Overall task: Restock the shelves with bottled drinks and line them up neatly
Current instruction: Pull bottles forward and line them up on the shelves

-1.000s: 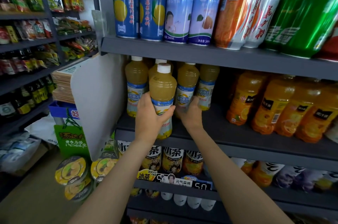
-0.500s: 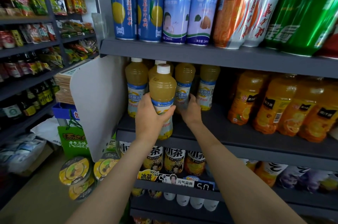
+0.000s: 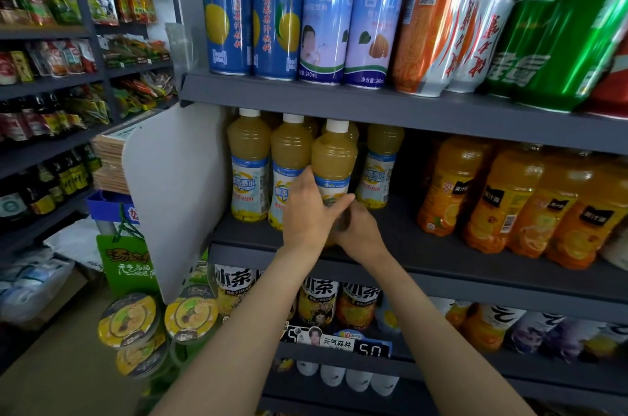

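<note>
A yellow juice bottle (image 3: 334, 157) with a white cap and blue-white label stands near the front of the grey middle shelf (image 3: 441, 262). My left hand (image 3: 307, 208) is wrapped around its lower part from the left. My right hand (image 3: 360, 230) presses against its base from the right, touching the left hand. Behind it stand more bottles of the same juice: one at the far left (image 3: 249, 165), one beside it (image 3: 290, 167), one at the right (image 3: 379, 167). The held bottle's bottom is hidden by my hands.
Orange juice bottles (image 3: 503, 201) fill the right of the same shelf. Tall cans (image 3: 278, 7) sit on the shelf above, close over the bottle caps. A white divider panel (image 3: 173, 194) bounds the shelf's left end. Iced-tea bottles (image 3: 317, 300) stand below. Bowl noodles (image 3: 127, 320) hang at lower left.
My left hand carried the bottle rightward and deeper onto the shelf, into the third column. My right hand left the bottle behind and came forward to the held bottle's base.
</note>
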The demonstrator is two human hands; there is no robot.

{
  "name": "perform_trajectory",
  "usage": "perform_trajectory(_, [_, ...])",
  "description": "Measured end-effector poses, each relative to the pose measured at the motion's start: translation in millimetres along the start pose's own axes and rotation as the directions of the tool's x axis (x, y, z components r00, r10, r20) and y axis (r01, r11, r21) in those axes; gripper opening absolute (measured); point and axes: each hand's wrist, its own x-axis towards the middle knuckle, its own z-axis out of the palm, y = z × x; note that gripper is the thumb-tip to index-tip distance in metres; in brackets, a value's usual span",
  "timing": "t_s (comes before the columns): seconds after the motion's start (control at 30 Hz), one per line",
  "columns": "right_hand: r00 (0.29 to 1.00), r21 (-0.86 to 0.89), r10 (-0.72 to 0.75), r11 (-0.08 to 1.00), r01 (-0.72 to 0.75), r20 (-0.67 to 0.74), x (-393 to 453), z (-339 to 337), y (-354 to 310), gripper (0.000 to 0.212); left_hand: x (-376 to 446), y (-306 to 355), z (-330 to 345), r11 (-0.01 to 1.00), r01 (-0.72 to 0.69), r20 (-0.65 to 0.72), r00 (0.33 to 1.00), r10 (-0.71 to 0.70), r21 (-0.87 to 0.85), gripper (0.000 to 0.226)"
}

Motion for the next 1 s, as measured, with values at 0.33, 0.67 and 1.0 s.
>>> perform_trajectory(0.33, [0.995, 0.108, 0.073, 0.992, -0.065, -0.073, 3, 4, 3, 0.06, -31, -46, -14, 0.992, 0.111, -0.192, 0.976, -0.097, 0.062, 0.053])
perform_trajectory(0.67, [0.956, -0.077, 0.058, 0.993, -0.084, -0.286, 5, 27, 0, 0.062, -19, -52, -12, 0.978, 0.195, -0.129, 0.974, -0.185, 0.074, 0.055])
perform_trajectory(1.0, [0.878, 0.167, 0.199, 0.976, -0.139, -0.435, 30, -42, 29, 0.064, -33, -35, -25, 0.992, -0.024, -0.179, 0.983, 0.047, 0.127, 0.039])
